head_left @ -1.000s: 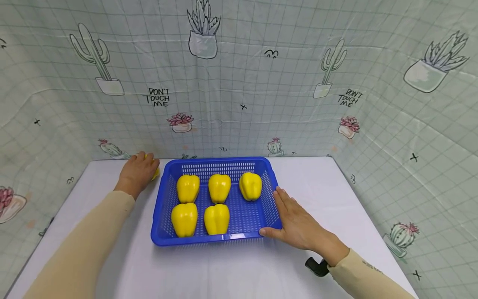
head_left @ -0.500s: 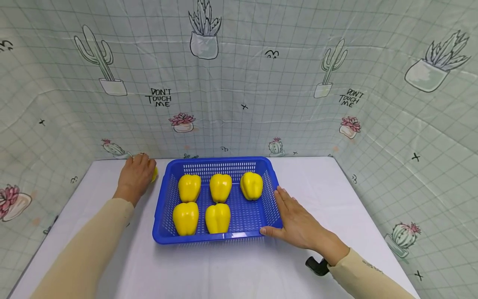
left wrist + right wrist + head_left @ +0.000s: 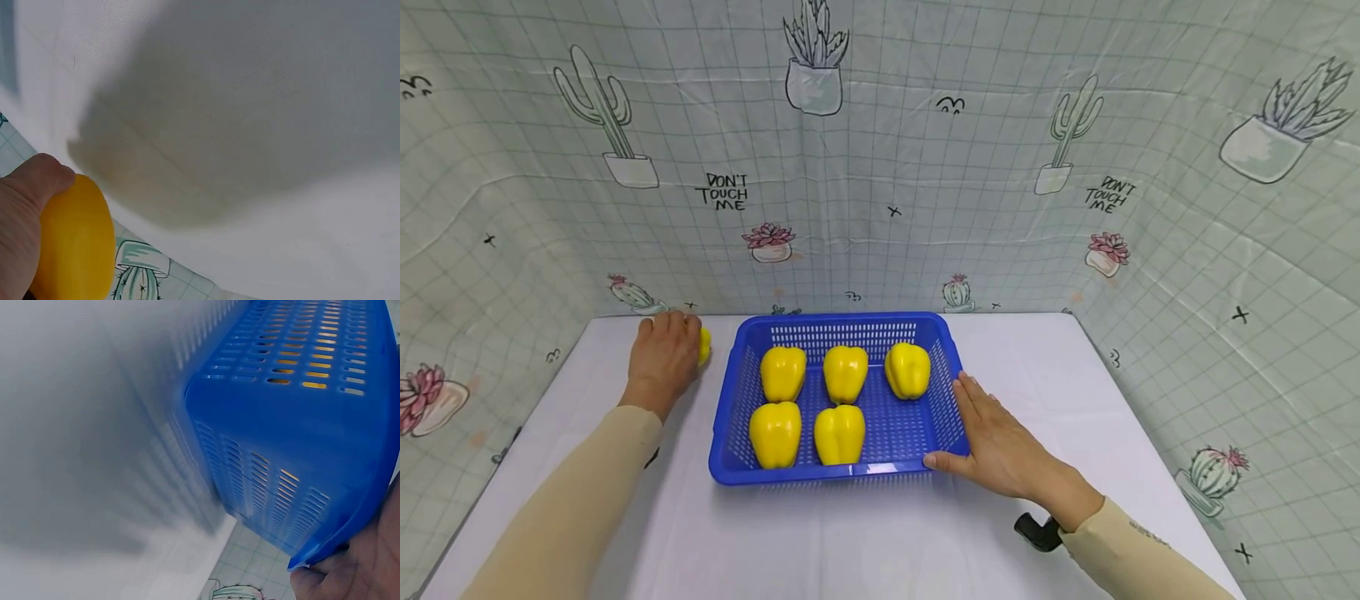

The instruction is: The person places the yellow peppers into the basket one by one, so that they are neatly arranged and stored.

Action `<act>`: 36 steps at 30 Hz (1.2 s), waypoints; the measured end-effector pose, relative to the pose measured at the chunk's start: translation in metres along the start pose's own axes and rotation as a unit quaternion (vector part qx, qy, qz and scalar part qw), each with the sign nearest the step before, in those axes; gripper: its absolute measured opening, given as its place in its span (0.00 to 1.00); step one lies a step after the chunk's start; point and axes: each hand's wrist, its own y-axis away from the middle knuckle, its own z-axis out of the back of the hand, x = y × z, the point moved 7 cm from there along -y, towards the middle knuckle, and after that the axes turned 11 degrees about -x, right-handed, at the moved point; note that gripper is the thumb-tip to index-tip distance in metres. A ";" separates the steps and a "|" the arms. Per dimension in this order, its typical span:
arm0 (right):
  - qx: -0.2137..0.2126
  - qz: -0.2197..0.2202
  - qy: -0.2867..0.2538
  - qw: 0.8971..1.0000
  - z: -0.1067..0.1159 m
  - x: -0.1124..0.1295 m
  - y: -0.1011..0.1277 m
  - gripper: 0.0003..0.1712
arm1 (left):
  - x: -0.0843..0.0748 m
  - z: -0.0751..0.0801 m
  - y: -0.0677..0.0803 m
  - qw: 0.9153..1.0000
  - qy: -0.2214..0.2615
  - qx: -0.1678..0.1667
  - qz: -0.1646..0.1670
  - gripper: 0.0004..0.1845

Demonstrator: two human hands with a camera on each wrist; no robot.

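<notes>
Head view shows a white surface (image 3: 865,533) walled in by a cactus-print cloth (image 3: 880,167), with a blue basket (image 3: 730,433) at the middle. Five yellow peppers sit inside it: three in the far row (image 3: 846,372) and two in the near row (image 3: 806,433), which leaves the near right corner of the basket bare.

A sixth pepper (image 3: 703,345) lies outside on the surface, just left of the basket's far left corner. The left hand (image 3: 662,357) covers it, fingers curled over the top so that only a yellow sliver shows past them. From the left wrist view the thumb (image 3: 37,178) presses against the pepper (image 3: 75,250), so the hand has hold of it, though whether it has left the surface I cannot tell.

The right hand (image 3: 1000,446) lies against the basket's right wall with fingers straight and the thumb round the near right corner, bracing rather than gripping. Its wrist view shows the basket's corner (image 3: 294,462) close against the hand.

Judged from how things lie, the filling is nearly done: five peppers are in, one is left outside in the left hand's grasp, and one open spot remains in the near row.

A small black object (image 3: 1036,532) lies near the right sleeve.
</notes>
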 end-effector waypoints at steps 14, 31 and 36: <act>-0.002 -0.010 -0.010 1.000 0.000 -0.001 0.000 0.71 | -0.003 0.022 0.013 0.998 0.040 -0.023 0.047 0.39; -0.009 0.000 -0.011 1.000 -0.001 -0.001 -0.001 0.71 | -0.013 0.028 0.055 0.984 0.065 0.005 0.168 0.36; -0.009 0.001 -0.012 1.000 -0.002 -0.002 -0.001 0.70 | -0.013 0.025 0.059 0.979 0.068 0.049 0.183 0.40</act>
